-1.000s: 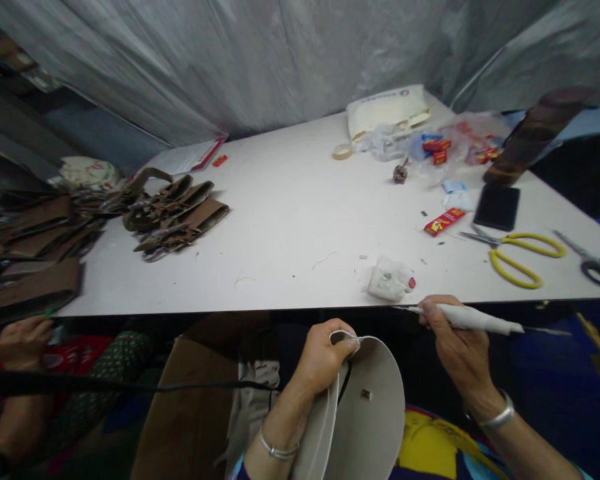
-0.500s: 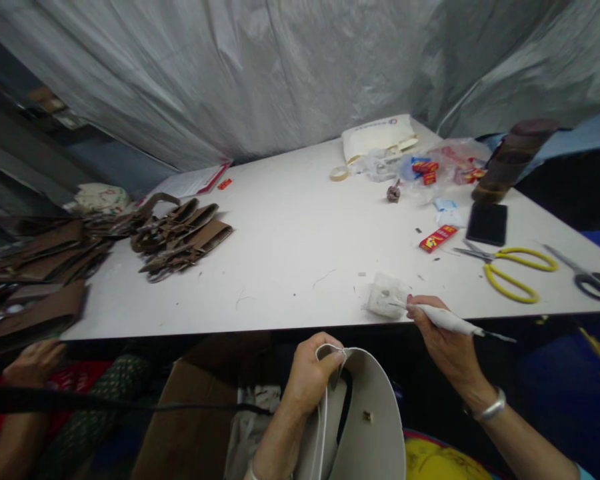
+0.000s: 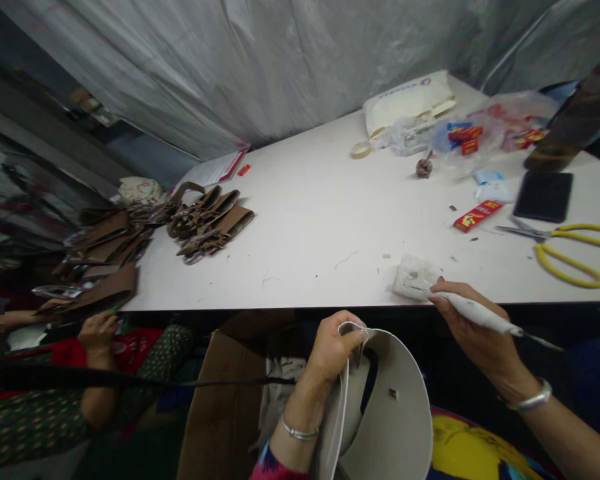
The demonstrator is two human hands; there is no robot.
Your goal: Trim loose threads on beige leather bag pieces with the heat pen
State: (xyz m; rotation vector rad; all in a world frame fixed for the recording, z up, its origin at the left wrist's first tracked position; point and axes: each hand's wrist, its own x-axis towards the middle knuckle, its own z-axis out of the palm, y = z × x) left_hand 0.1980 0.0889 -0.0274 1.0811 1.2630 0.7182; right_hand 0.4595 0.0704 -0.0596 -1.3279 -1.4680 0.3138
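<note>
My left hand pinches the folded upper edge of a cream, stiff-sided bag, just below the table's front edge. The bag's mouth faces up, showing a dark strip and a small metal fitting inside. In my right hand is a pen-like tool wrapped in white, with a thin tip at the front and a thin tail at the back. Its tip is over a small whitish pad in clear wrapping at the table edge; I cannot tell whether they touch.
Yellow-handled scissors, a black phone, a red packet and a tape roll lie on the white table. Brown bag pieces are piled left. A co-worker's hand and a cardboard box are below.
The view has shifted to the right-hand scene's left, bringing more of the co-worker into sight. My hands keep their holds on the bag and the tool, and the tip stays at the pad.
</note>
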